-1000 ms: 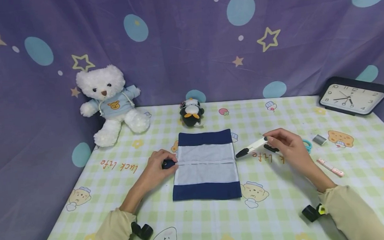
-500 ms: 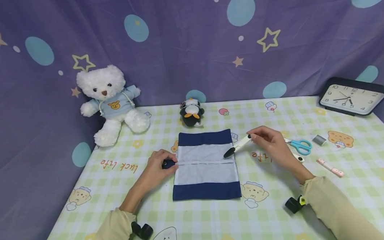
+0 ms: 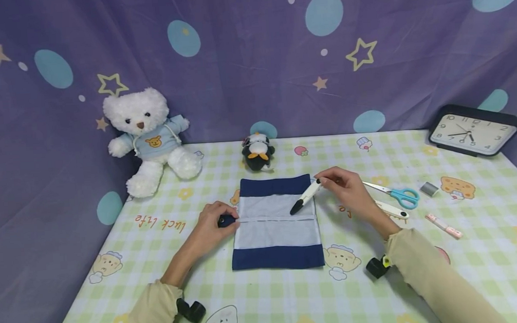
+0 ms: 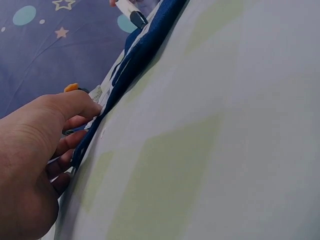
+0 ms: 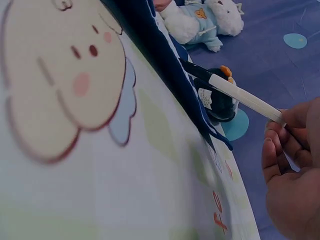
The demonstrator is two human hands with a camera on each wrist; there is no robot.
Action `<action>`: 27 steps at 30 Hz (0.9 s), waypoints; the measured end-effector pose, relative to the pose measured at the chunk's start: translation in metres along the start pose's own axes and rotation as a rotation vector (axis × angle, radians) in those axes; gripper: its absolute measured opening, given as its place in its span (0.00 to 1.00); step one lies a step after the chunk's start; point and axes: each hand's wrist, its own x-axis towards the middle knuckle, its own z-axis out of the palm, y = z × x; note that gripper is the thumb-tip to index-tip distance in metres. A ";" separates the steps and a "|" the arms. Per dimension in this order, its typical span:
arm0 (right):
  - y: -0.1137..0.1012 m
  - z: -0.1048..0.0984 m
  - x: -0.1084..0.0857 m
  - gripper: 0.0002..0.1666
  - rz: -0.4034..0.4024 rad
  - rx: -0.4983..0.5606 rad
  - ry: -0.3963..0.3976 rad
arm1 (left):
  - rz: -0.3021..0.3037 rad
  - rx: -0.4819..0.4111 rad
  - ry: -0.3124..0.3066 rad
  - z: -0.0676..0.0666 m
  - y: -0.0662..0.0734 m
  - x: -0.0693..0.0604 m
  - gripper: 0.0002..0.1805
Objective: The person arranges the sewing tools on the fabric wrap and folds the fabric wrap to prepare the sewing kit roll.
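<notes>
A flat cloth case (image 3: 277,233) lies spread on the table, with navy bands along its top and bottom and pale lining between. At its left edge my left hand (image 3: 211,225) pinches the cloth, beside a navy tab (image 3: 226,220) with a round snap. The left wrist view shows the thumb and fingers on that navy edge (image 4: 125,75). My right hand (image 3: 345,191) pinches the back end of a white marker pen (image 3: 309,193). Its black front end points down and left over the upper lining. Whether the tip touches the cloth, I cannot tell.
Right of the right hand lie teal-handled scissors (image 3: 403,198), a slim white tool (image 3: 392,209), a small grey block (image 3: 429,188) and a pink-and-white stick (image 3: 443,226). A clock (image 3: 474,130), a penguin plush (image 3: 258,152) and a white teddy bear (image 3: 152,138) stand behind.
My right hand has carried the marker pen leftward, from beside the case's right edge to over its lining, uncovering the scissors and white tool. The left hand and case stay put.
</notes>
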 end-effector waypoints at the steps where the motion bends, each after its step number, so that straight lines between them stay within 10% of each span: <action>1: 0.000 0.001 0.001 0.10 -0.001 -0.001 0.000 | 0.001 -0.001 0.000 0.000 0.000 0.000 0.06; 27: -0.002 0.038 0.031 0.13 0.022 0.003 -0.043 | 0.015 0.001 0.006 0.000 0.000 0.000 0.06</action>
